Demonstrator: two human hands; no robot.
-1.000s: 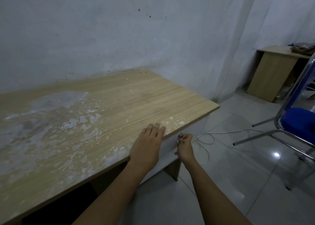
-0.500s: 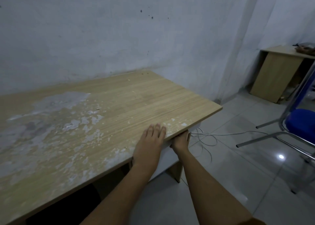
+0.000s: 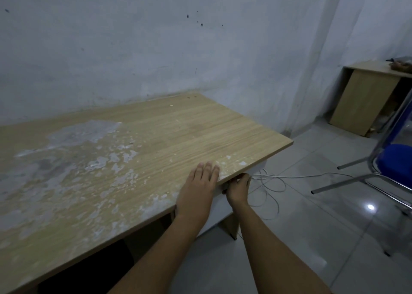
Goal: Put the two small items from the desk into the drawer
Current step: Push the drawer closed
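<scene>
The drawer [image 3: 256, 170] sits tucked under the bench [image 3: 156, 142] at its near right corner, and only a pale sliver of its front shows below the edge. What lies inside it is hidden by the benchtop. No small items can be made out on the wood, just pale flaking patches spread across the left and near parts of the surface.

The left hand [image 3: 198, 189] lies flat on the bench by the near edge, fingers [image 3: 208, 167] stretched out and released, gripping nothing. The right hand [image 3: 238, 189] is just beside it, below the rim, pressed up against the white front under the benchtop. Its fingers [image 3: 242, 178] curl under the edge and vanish there, so I cannot tell whether they are clenched on anything.

A white cable [image 3: 274, 182] loops across the floor [image 3: 312, 227] right beyond that hand. A blue chair [image 3: 399, 162] is cut off at the right edge, and a second desk [image 3: 361, 102] stands in the far corner with something dark and indistinct on top.
</scene>
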